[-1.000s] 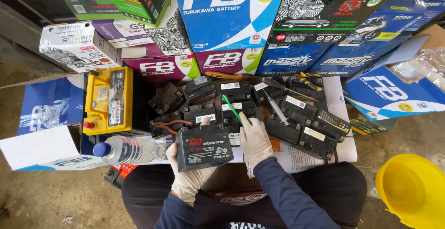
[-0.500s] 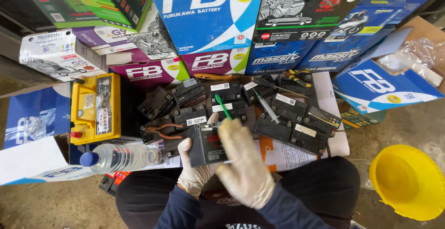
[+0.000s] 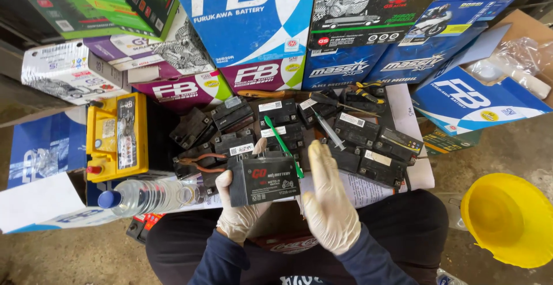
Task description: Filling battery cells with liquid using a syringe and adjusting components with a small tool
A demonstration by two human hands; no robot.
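My left hand (image 3: 239,216), in a white glove, grips a small black battery (image 3: 264,178) by its left side and holds it upright over my knees. A thin green tool (image 3: 286,151) leans across the battery's top right corner. My right hand (image 3: 329,207), also gloved, is held flat with straight fingers just right of the battery and holds nothing. Behind the battery, several more small black batteries (image 3: 363,144) lie piled on paper.
A yellow car battery (image 3: 117,138) stands at the left, with a clear plastic bottle (image 3: 151,195) lying beside my left knee. A syringe (image 3: 329,131) and orange-handled pliers (image 3: 200,161) rest on the pile. Stacked battery boxes (image 3: 247,20) wall the back. A yellow bucket (image 3: 510,219) sits at the right.
My right hand left the green tool, passed over the front of the battery, and now stands flat to its right. My left hand keeps its hold on the battery.
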